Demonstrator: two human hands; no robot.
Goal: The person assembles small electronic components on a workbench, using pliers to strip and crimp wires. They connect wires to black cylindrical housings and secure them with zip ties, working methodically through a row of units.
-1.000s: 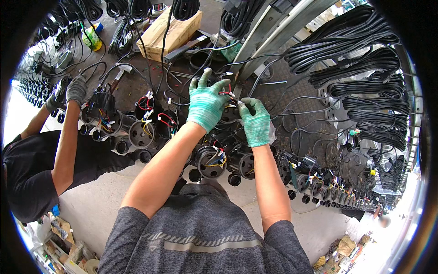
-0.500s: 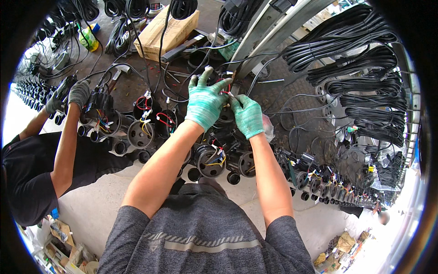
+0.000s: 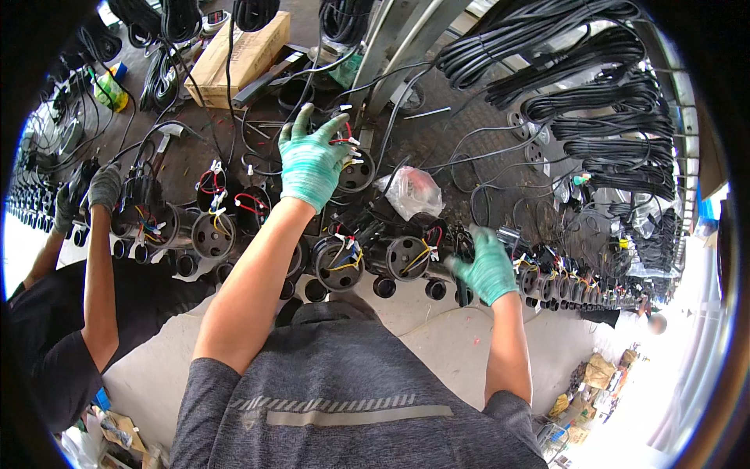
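Observation:
My left hand (image 3: 311, 164), in a green knit glove, is raised over the bench at a round black housing (image 3: 356, 173). Its outer fingers are spread, while a thin red wire (image 3: 341, 141) with white connectors runs between thumb and forefinger, seemingly pinched there. Lower right, my right hand (image 3: 488, 267) has its fingers apart, slightly blurred, beside dark parts along the bench's near edge. I see nothing held in it. Between the hands lie a clear plastic bag (image 3: 412, 193) and two perforated round housings with yellow wires, one of them a grey-rimmed housing (image 3: 408, 258).
Coiled black cables (image 3: 539, 47) hang at the right and along the far side. A cardboard box (image 3: 238, 59) sits at the back beside a metal upright (image 3: 398, 47). A hammer (image 3: 168, 133) lies at left, near a co-worker's gloved hand (image 3: 104, 187). Rows of housings line the bench edge.
My right hand has left the wires beside my left hand and moved right and nearer, uncovering the plastic bag. My left hand stays at the wires. The whole view has shifted.

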